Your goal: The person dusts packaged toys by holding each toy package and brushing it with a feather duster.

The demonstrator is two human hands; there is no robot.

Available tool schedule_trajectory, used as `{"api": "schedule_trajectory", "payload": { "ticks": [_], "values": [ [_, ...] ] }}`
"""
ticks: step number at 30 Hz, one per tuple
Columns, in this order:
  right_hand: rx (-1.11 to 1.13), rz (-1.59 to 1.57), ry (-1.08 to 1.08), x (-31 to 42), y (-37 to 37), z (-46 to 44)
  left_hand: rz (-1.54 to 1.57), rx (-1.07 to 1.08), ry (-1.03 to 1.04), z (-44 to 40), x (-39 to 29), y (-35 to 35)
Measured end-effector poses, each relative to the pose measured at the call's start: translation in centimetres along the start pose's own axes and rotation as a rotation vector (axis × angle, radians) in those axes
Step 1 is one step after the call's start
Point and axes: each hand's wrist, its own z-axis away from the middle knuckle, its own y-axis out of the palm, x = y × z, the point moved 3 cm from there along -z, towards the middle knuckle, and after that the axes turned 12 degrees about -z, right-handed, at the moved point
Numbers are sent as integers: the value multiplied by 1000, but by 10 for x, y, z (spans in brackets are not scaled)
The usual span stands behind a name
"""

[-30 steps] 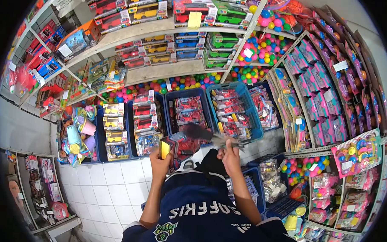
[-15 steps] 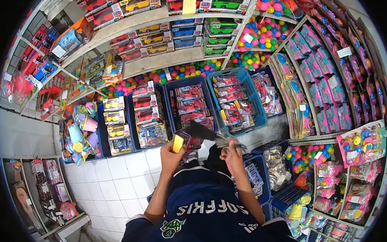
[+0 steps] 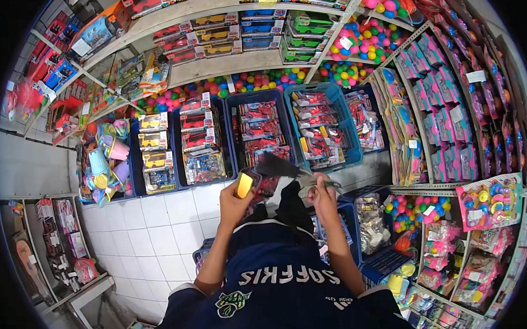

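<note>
My left hand (image 3: 234, 205) is closed around a small boxed toy (image 3: 245, 185) with a bright yellow face turned up and a dark edge. My right hand (image 3: 325, 200) grips the handle end of a duster (image 3: 275, 166). Its dark, feathery head points left, just above the front of a blue crate and close to the boxed toy; whether the two touch I cannot tell. The head is blurred. Behind the duster stand a dark blue crate (image 3: 230, 124) of red packaged toys (image 3: 262, 127) and a teal crate (image 3: 354, 130) with similar packs.
Crates of boxed toy cars (image 3: 197, 140) line the floor to the left, beside pastel toy buckets (image 3: 104, 162). Shelves (image 3: 209, 70) with boxed cars and colourful balls (image 3: 249, 83) rise ahead. Hanging packs (image 3: 439, 121) fill the right side. White tiles (image 3: 151, 218) cover the floor.
The view has shifted slightly, so the crates and shelves appear higher. The duster's head has moved up a little relative to the boxed toy. Both hands keep their hold.
</note>
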Motion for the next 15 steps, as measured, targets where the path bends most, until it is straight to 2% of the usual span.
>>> {"api": "schedule_trajectory", "payload": {
  "ticks": [2, 6, 9, 12, 14, 15],
  "values": [
    [-130, 91, -24, -5, -4, -8, -5, 3, -9, 0, 0, -4],
    [-11, -77, 36, -2, 9, 0, 18, -17, -57, -1, 0, -9],
    [-17, 2, -7, 1, 9, -4, -25, 22, -101, -3, 7, -11],
    [-55, 76, -56, 3, 1, -10, 11, -4, -41, -1, -7, -10],
    [30, -6, -8, 6, 9, -2, 4, 44, -57, -1, -4, -12],
    [28, 91, -53, 6, 5, -5, -27, 36, -60, -3, -5, -14]
  ]
}}
